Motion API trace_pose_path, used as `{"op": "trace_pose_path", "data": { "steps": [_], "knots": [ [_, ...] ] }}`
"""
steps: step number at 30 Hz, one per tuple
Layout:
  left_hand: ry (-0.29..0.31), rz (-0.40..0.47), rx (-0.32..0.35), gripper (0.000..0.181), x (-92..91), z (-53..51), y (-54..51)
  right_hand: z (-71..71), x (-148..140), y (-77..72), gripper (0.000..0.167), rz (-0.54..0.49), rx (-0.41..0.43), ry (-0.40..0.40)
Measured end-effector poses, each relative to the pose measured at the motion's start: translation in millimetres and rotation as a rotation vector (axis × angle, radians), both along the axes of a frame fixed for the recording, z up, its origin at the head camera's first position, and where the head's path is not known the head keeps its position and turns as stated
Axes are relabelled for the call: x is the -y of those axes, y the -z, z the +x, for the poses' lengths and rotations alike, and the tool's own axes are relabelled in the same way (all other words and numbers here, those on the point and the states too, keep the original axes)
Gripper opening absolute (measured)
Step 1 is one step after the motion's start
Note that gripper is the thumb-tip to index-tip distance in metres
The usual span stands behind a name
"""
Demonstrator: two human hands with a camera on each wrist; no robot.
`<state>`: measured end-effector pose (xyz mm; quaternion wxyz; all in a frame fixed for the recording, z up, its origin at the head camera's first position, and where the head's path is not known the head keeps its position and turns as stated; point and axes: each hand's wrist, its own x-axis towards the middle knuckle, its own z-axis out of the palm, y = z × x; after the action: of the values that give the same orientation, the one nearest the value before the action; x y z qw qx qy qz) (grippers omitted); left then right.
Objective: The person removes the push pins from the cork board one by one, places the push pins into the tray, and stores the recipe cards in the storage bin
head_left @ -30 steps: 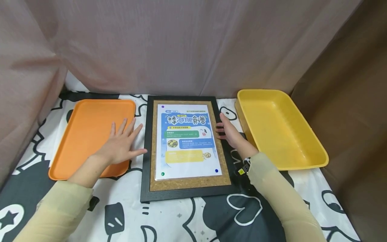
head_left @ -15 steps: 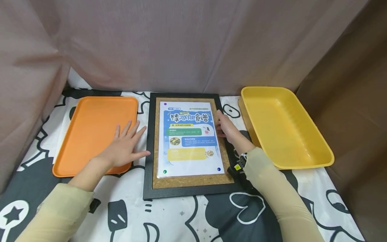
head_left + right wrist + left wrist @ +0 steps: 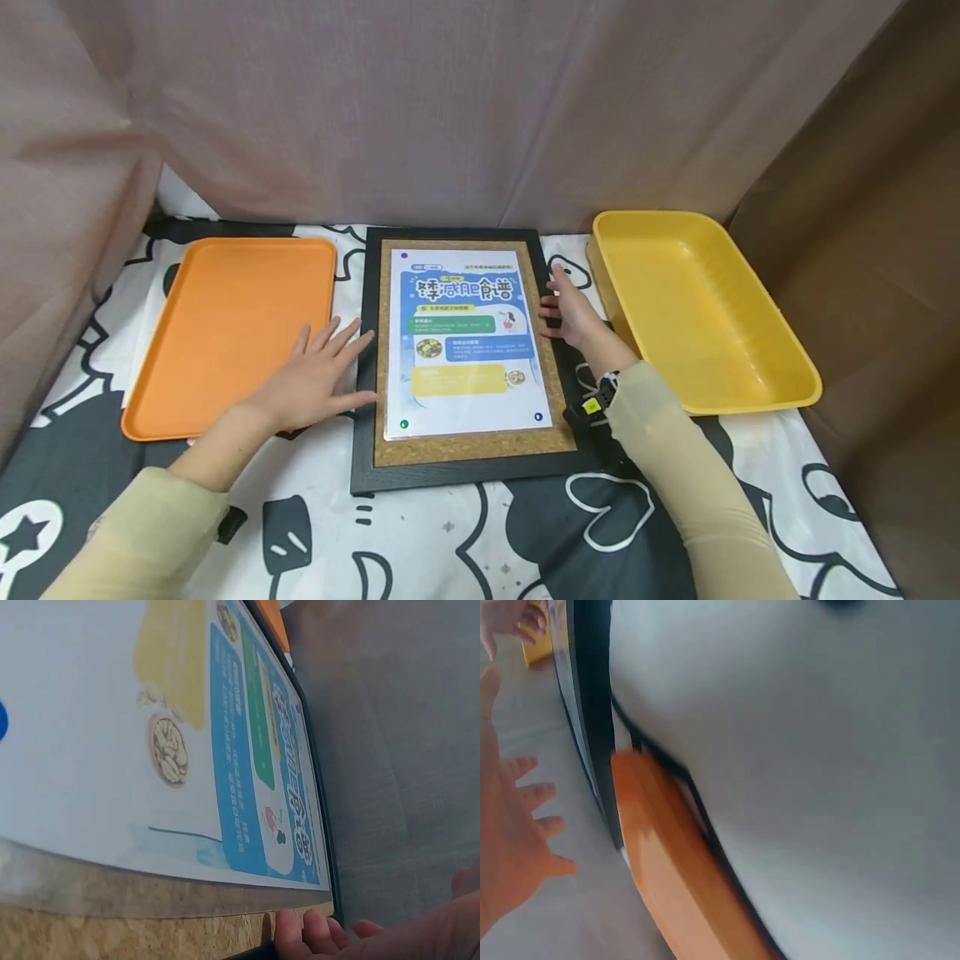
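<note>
A cork board in a black frame lies on the cloth, bearing a printed sheet with coloured pins at three of its corners. The left hand, fingers spread, is over the board's left edge and the gap beside it; the left wrist view shows this hand holding nothing. At the board's right edge is the right hand, its fingertips over the frame and cork. In the right wrist view the fingers are at the frame's edge, beside the sheet.
An orange tray lies left of the board, partly behind the left hand. A deep yellow tray stands to the right, close to the right forearm. Patterned cloth covers the table, with curtains behind and at both sides.
The left hand has come slightly lower and to the right, over the frame's left edge. The right hand's fingers have spread a little. The head view has shifted slightly.
</note>
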<state>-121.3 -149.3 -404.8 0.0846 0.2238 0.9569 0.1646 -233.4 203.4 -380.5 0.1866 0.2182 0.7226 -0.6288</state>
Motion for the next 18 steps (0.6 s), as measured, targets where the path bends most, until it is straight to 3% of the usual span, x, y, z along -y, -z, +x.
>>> {"op": "trace_pose_path", "data": {
  "steps": [5,18],
  "knots": [
    [0.035,0.017,0.012,0.08,-11.9,6.3,5.1,-1.6,-1.3,-0.4,0.071,-0.022,0.026,0.029],
    [0.006,-0.007,-0.001,0.082,-8.5,7.2,3.9,-5.2,-6.4,-5.0,0.072,-0.059,0.078,-0.006]
  ]
}}
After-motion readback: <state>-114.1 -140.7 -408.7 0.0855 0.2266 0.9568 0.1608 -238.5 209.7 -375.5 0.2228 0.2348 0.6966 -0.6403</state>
